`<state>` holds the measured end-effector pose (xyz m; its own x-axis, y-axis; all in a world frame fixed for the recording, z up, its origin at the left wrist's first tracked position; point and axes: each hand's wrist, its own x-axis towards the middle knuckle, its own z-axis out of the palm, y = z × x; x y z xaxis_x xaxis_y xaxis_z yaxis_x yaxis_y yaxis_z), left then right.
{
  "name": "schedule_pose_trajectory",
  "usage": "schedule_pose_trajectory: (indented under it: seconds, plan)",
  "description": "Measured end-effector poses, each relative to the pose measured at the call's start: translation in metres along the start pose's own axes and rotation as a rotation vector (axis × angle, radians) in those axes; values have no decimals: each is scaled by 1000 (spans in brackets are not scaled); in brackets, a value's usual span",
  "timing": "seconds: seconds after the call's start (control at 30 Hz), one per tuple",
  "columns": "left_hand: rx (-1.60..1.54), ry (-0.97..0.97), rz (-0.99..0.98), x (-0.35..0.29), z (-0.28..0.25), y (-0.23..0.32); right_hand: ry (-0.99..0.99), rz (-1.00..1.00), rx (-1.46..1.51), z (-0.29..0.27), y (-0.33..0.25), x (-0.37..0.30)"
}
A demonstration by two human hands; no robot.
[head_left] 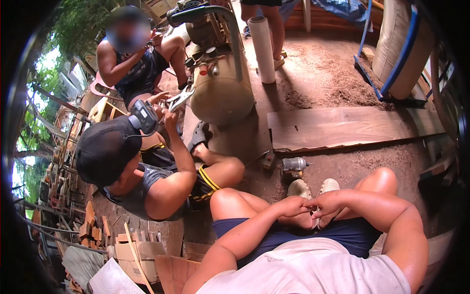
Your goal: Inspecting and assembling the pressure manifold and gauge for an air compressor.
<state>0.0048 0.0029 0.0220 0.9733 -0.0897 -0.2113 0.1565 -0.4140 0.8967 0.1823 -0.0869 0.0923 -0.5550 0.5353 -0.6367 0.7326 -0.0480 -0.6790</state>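
My left hand (293, 206) and my right hand (327, 202) meet between my bent knees, above my lap. The fingers of both are curled in and touch each other. Whatever they hold, if anything, is too small or hidden to make out. Just beyond them show the toes of my pale perforated clogs (299, 188). A grey and black cordless drill (294, 165) rests on the ground past my feet, apart from both hands.
At left a seated co-worker in a black cap (105, 152) handles a metal tool (180, 99) beside a tank compressor (220, 93). Another person (134, 68) sits behind. A wide wooden board (352, 128) lies ahead, near an upright white roll (262, 49). Wood scraps (93, 228) are piled left.
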Motion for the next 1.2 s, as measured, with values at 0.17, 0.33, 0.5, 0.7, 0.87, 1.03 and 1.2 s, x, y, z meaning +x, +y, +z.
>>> schedule_pose_trajectory:
  seconds: [0.17,0.33,0.5,0.7,0.87,1.03,1.2]
  plan:
    - [59,2,-8,0,-1,3,5,-4,7,-2,-4,-4]
    - [28,-1,-24,-2,-6,14,-6,1,5,-2,-3,-5]
    - [-17,0,-16,-3,-3,11,-3,-6,8,-3,-6,-5]
    - [-3,-10,-18,-2,-6,17,6,-16,8,3,4,-1]
    - [-26,6,-2,-1,-3,10,-11,16,-1,0,-2,-3]
    - [-16,28,-16,2,3,0,-7,-3,-2,2,5,1]
    - [-30,46,-3,4,5,-6,0,5,-11,1,4,1]
